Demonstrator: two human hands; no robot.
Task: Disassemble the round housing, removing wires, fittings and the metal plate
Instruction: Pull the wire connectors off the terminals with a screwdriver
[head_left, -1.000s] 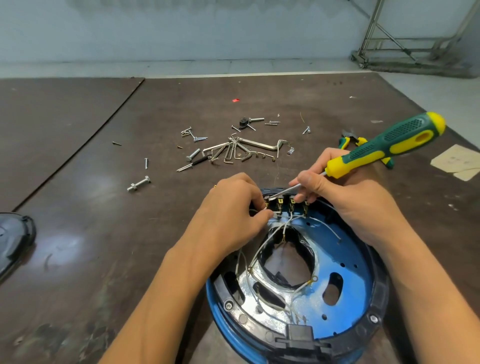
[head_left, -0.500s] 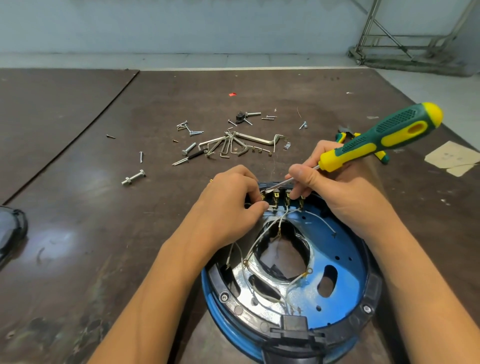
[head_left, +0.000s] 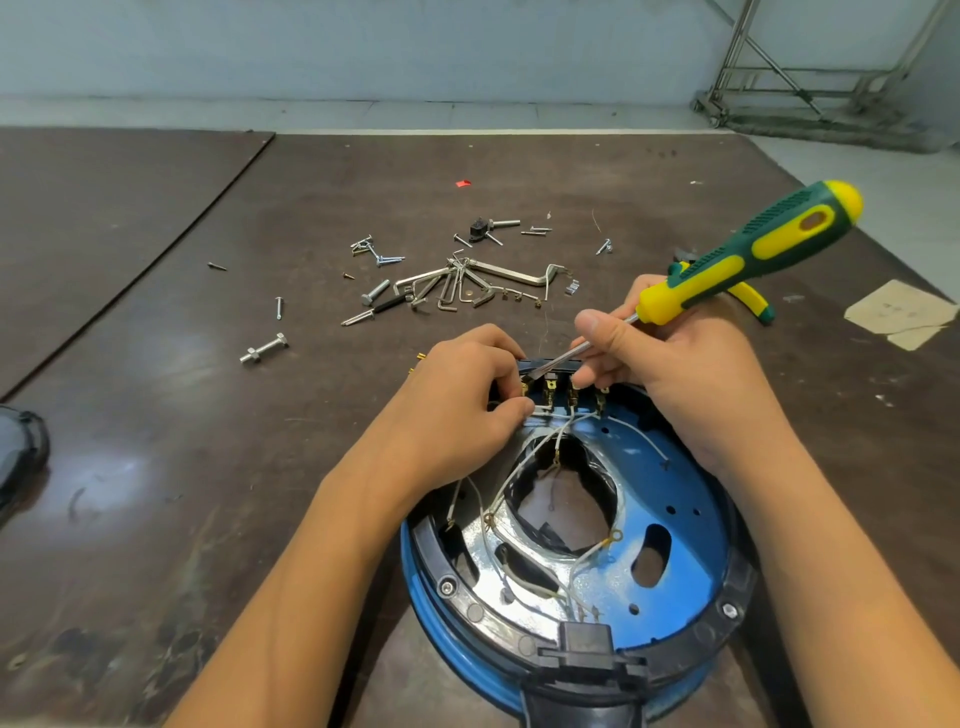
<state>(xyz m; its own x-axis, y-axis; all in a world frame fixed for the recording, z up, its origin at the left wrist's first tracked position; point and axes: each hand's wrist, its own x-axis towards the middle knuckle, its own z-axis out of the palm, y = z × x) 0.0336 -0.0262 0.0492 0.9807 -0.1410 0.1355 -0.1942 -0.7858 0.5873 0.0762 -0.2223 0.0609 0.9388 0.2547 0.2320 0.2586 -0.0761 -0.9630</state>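
The round blue housing (head_left: 691, 566) with a black rim lies open side up at the near edge of the table. Inside it sits a shiny metal plate (head_left: 483, 540) crossed by thin white wires (head_left: 524, 478). A row of brass terminals (head_left: 561, 389) stands at the housing's far rim. My left hand (head_left: 457, 405) pinches a wire at the leftmost terminal. My right hand (head_left: 675, 374) grips the shaft of a green-and-yellow screwdriver (head_left: 753, 249), and its tip rests at that same terminal.
Loose bolts, screws and hex keys (head_left: 452, 286) lie scattered beyond the housing. Green-and-yellow pliers (head_left: 753, 301) lie behind my right hand. A black part (head_left: 21, 457) sits at the left edge, a paper scrap (head_left: 904, 312) at the right.
The view has shifted slightly, so the housing sits a little higher in frame. Both hands stay at the terminal row, with the screwdriver tip still at the leftmost terminal.
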